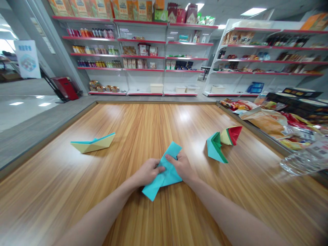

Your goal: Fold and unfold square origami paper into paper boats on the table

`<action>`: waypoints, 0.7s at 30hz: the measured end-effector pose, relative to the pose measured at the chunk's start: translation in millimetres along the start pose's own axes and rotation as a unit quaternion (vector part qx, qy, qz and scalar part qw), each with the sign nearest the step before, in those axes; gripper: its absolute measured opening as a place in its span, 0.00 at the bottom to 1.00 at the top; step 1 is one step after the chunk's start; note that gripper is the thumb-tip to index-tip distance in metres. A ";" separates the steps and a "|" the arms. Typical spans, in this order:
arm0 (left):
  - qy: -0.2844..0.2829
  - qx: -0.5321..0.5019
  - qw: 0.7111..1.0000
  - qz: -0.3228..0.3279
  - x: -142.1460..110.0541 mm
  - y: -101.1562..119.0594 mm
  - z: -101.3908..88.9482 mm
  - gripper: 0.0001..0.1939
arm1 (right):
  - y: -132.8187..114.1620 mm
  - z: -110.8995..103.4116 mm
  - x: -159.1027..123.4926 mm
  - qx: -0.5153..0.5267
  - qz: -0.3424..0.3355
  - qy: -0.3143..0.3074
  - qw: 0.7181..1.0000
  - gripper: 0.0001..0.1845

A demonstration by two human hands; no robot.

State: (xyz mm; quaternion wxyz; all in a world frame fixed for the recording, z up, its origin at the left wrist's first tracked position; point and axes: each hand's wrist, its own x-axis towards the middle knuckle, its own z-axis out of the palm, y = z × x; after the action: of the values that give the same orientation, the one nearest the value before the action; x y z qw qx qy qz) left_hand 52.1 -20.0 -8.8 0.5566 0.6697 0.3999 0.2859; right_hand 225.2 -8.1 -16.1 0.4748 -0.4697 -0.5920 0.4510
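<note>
Two bare hands are working one sheet of teal paper (165, 171), bottom center of the frame, lying flat on a big wooden table (77, 184). The left hand (148, 172) has its fingers curled down onto the paper's left edge, pinching a fold, so it's mostly closed on the sheet. The right hand (182, 166) lies flatter, fingers stretched out and pressing the paper's right side down, index finger pointing toward the middle crease. One corner of the sheet pokes up toward the center of the frame, another sticks out toward the bottom, between the forearms.

Left of center there's a finished paper boat (93, 143), pale yellow with a blue rim, well apart from the hands. Right of center sit two more folded pieces just beside each other: a teal and green one (216, 147) and a yellow and red one (232, 135).

As for containers: a tray-like display (294, 102) along the right edge holds a pile of snack bags (266, 121). The shelves (143, 54) across the top carry bottles, boxes and packets, with a few white tubs (156, 88) on the bottom row; can't tell what's in those. A red bin (65, 87) stands at upper left.
</note>
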 end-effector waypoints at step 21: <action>0.037 0.104 0.993 0.051 -1.4 8.2 4.6 0.21 | -14.1 1.4 -7.3 0.167 0.067 -0.027 0.983 0.12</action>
State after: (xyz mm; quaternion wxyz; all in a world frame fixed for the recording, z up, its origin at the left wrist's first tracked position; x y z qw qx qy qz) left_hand 56.9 -24.0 -1.7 0.4533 0.7327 0.4130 0.2951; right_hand 222.9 -17.5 -3.5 0.4994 -0.4102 -0.4879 0.5867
